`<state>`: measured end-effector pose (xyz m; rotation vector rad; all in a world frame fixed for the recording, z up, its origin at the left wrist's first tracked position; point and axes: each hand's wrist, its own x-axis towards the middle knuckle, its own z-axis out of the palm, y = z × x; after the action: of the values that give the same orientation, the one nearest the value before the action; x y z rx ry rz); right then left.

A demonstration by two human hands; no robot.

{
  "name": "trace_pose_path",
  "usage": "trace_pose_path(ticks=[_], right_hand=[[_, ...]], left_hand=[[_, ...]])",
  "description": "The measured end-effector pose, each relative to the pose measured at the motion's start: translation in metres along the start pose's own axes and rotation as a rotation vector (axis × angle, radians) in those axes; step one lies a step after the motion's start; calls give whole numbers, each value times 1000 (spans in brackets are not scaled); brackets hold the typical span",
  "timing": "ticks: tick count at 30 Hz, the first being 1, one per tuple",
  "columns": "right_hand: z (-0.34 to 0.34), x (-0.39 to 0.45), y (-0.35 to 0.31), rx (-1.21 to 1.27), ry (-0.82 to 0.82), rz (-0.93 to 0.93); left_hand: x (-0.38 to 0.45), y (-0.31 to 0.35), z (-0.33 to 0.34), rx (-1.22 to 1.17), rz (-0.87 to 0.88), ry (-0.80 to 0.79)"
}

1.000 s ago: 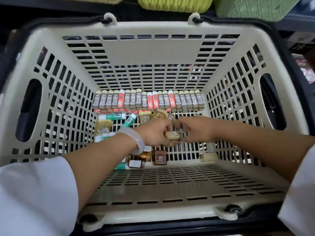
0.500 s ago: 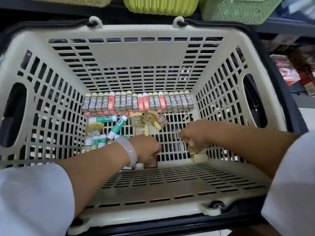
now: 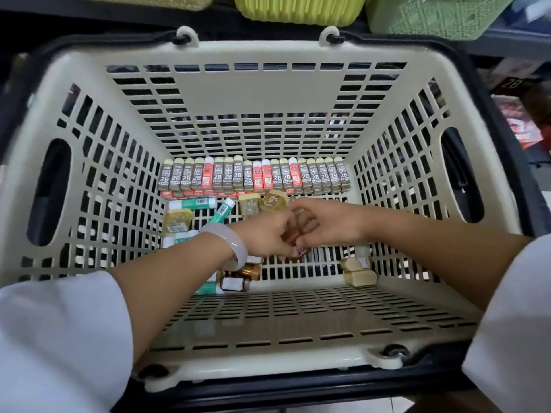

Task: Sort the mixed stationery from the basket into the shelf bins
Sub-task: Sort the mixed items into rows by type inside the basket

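Where the view is nearest, two white sleeves (image 3: 53,338) are seen at the bottom corners, and both bare arms are stretched into a big cream basket (image 3: 268,357) with slotted walls. A pale bangle (image 3: 231,244) is worn on the left wrist. On the basket floor, just under that wrist, some small brown boxes (image 3: 240,278) and a green and white tube (image 3: 208,289) are seen. Over by the right wall, two small cream boxes (image 3: 357,272) are stacked together.

In the middle of the basket the two hands are brought together. A small brown box (image 3: 295,235) is pinched between them, with the fingers of the left hand (image 3: 265,234) curled round one side and the fingers of the right hand (image 3: 331,223) curled round the other. The box is blurred, so its label cannot be read.

Behind the hands, yellow boxes (image 3: 250,204) and more green and white tubes (image 3: 192,203) are scattered. Against the far wall a neat row of 2B lead packs (image 3: 253,175) is lined up, mostly grey with a few red ones. Past the basket, yellow and green shelf bins (image 3: 301,7) are seen at the top.
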<state>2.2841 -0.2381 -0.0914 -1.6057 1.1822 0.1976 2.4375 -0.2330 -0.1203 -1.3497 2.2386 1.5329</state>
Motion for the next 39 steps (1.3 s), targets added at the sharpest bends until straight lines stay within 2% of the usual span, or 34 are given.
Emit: trace_pose_path(ticks=[3,6,7,10,12,14,17,22,29,31,32,36,37,39], right_hand=[[2,1,-1,-32,96,-57],[-4,0,2,-294,112,-50],[-7,-1,5,-378,100,-28],[-10,-5,14,-536,11,103],[-10,-6,19,-692,-30,131],[-7,-5,22,-806,-80,152],[-5,-3,25,-891,-177,209],[-11,-3,26,-834,-227,259],[-5,3,14,-769,86,55],[-5,3,12,-726,136,26],[-5,3,11,-639,147,8],[-3,3,-2,-80,4,-54],[-1,4,-4,-15,-11,-71],[2,6,-6,14,61,-125]], left_hand=[[2,0,-2,-169,-84,109],[3,-1,-7,-287,-116,164],[2,-3,-10,-258,-98,167],[-12,-13,-16,118,-21,3],[-22,-23,-11,458,51,-176],[-26,-32,-5,690,101,-261],[-21,-32,-2,747,166,-221],[-22,-30,-4,765,180,-219],[-19,-23,8,1009,193,-226],[-20,-24,6,920,188,-198],[-20,-25,4,803,172,-165],[-25,-26,-18,97,22,39],[-25,-26,-21,-65,-1,102],[-25,-26,-24,-335,-13,187]])
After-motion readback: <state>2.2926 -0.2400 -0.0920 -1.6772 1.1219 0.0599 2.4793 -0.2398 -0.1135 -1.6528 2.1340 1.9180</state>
